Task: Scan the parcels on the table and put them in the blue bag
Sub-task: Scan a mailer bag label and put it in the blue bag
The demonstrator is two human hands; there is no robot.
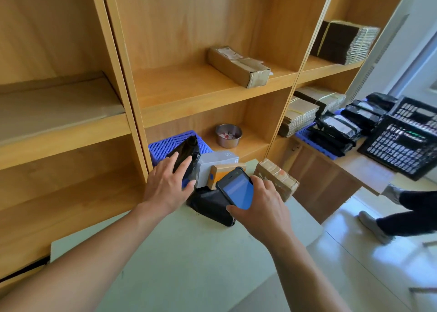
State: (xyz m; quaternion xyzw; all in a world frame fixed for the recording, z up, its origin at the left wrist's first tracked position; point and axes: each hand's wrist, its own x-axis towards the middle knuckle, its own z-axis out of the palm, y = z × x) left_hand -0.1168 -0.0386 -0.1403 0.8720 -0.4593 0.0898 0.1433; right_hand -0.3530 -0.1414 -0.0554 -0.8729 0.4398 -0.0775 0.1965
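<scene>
Several parcels lie at the far edge of the pale table (189,252): a black bagged parcel (189,149) leaning on a blue basket (165,145), a grey box (216,161), a small orange box (224,172), a flat black pouch (210,205) and a brown taped box (277,178). My left hand (169,185) reaches with straight fingers onto the black bagged parcel. My right hand (262,207) grips a black handheld scanner (237,188) with a lit blue screen, held over the pouch. No blue bag is in view.
Wooden shelves (201,92) stand behind the table, holding a cardboard box (238,66), a metal bowl (228,135) and stacks of flat cartons (300,115). At right are black parcels (338,127), a black crate (406,141) and another person's legs (406,214).
</scene>
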